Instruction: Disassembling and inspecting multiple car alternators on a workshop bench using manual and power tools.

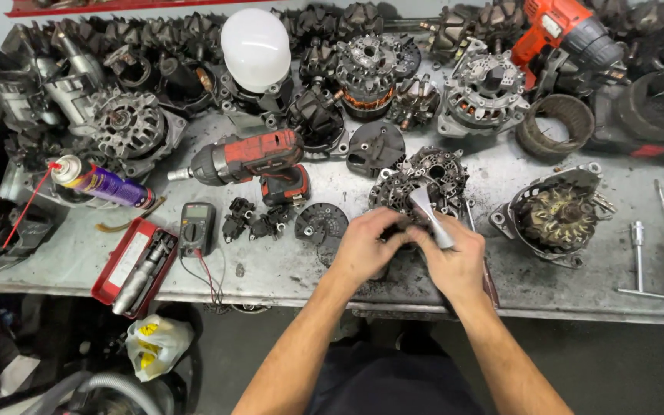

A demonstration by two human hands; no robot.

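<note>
Your left hand and right hand meet at the near edge of the worktop, just in front of the alternator part. Your right fingers are clenched around a grey metal tool, its tip resting against that part. Your left fingers curl onto the part's near edge, touching the right hand. A red drill lies to the left, a meter near it, and an alternator housing to the right.
</note>
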